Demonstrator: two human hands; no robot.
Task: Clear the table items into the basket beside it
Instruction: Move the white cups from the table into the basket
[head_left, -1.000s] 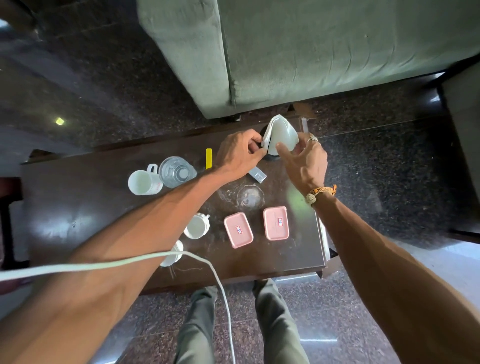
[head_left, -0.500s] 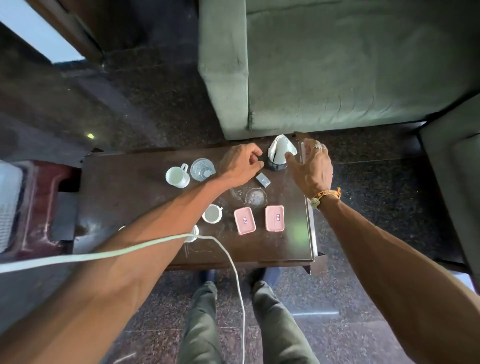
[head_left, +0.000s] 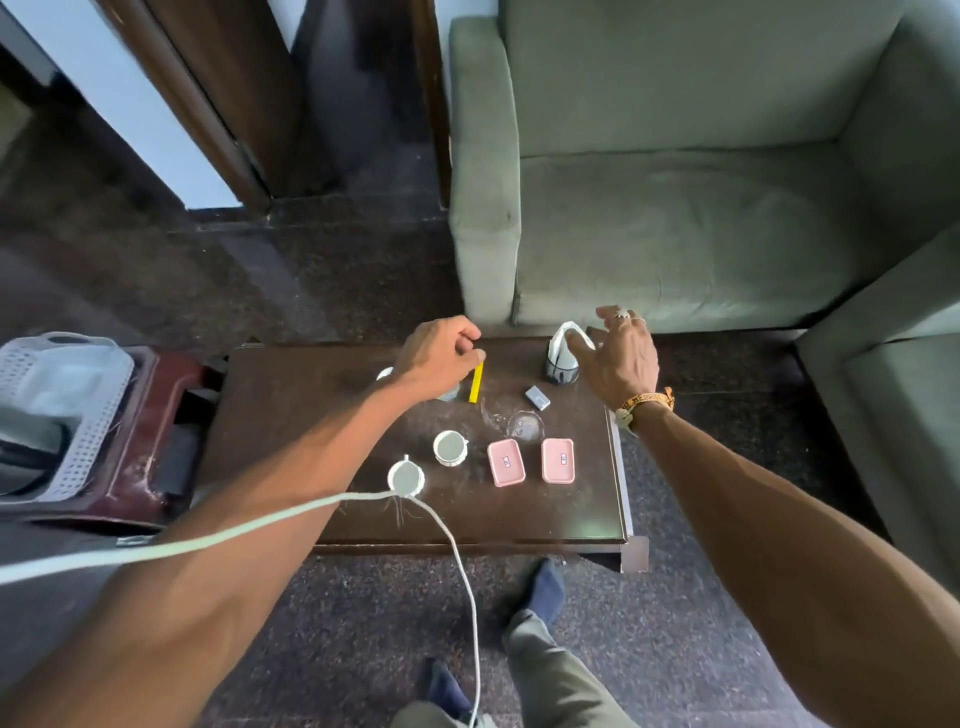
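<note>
Table (head_left: 291, 415): dark wood, glossy varnish, pale scratches.
Basket (head_left: 98, 441): white plastic lattice, matt.
Boxes (head_left: 506, 462), nearer than the right hand (head_left: 618, 358): pink plastic, smooth.
Cups (head_left: 450, 448): white, glazed, glossy.
Strip (head_left: 476, 382), at the left hand (head_left: 441, 358): yellow, smooth.
Bowl (head_left: 524, 426): clear glass.
Armchair (head_left: 675, 234): grey-green cloth, matt.
Floor (head_left: 363, 613): dark speckled stone, polished.

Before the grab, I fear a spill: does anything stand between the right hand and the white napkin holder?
Nothing visible does. The right hand, fingers spread, is beside the napkin holder; the small grey box lies off that line.
</note>
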